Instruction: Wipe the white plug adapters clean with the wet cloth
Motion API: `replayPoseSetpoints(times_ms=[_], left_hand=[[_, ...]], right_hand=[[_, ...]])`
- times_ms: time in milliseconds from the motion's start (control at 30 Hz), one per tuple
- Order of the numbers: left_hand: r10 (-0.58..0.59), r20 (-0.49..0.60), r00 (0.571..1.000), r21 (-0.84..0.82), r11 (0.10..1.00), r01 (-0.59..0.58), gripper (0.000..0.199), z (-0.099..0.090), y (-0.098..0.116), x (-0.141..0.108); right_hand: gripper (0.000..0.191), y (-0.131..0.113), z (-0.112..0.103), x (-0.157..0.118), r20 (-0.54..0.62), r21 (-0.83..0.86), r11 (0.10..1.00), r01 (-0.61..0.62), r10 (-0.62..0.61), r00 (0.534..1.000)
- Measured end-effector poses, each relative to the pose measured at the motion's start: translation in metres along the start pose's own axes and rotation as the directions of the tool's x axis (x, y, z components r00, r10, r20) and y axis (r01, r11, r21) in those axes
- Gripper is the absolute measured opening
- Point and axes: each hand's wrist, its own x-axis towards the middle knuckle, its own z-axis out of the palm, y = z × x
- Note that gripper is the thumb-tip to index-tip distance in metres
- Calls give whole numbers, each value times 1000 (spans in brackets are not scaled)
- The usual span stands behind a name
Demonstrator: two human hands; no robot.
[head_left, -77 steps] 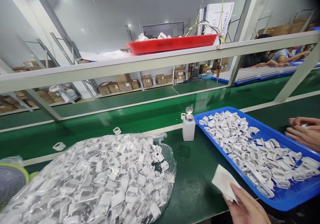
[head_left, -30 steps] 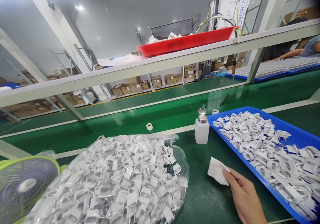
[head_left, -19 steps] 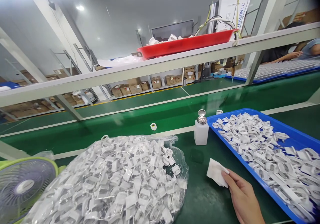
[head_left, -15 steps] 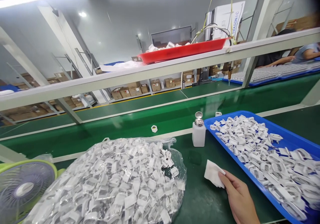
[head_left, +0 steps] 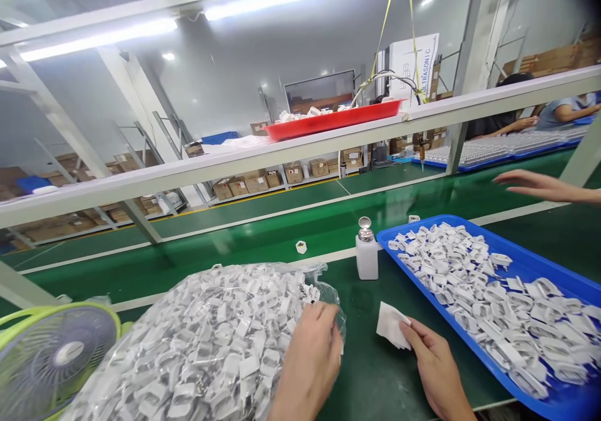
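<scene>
Green tabletop (head_left: 369, 365) separates plastic bag (head_left: 220, 327) from tray rim (head_left: 429, 298).

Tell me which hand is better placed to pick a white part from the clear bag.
Likely left: the left hand is at the clear bag; the right hand, farther off, pinches a folded white sheet.

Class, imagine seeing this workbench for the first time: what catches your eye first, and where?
Probably the big clear plastic bag full of white parts, spread across the lower left. Next would come the loaded blue tray at the right and the bright red tray up on the shelf. Between bag and blue tray, the right hand pinches a folded white sheet.
</scene>
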Motion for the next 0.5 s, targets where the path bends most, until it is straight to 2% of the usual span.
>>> replayPoseSetpoints(times_ms=[33, 100, 200, 300, 400, 500], left_hand=[[-68, -112, 991, 119, 990, 81, 35, -5, 2, 12], [-139, -203, 969, 233, 955, 186, 27, -8, 3, 33], [-173, -175, 969, 281, 935, 218, 17, -2, 2, 55], [-161, -161, 974, 320, 925, 206, 23, 3, 0, 59], [-118, -145, 982, 331, 930, 161, 33, 1, 5, 53], [-13, -89, 996, 306, 951, 40, 38, 1, 16, 45]], right_hand=[[53, 0, 0, 0, -1, -2, 1000, 6, -6, 1000], [52, -1, 0, -1, 1, -5, 1000, 21, -21, 1000], [52, -2, 0, -2, 4, -11, 999, 43, -43, 999], [51, -3, 0, -3, -4, -9, 998, 59, -59, 998], [50, -5, 0, -3, 1, 6, 998, 62, -62, 998], [47, -6, 0, -2, 7, 51, 997, 62, -63, 998]])
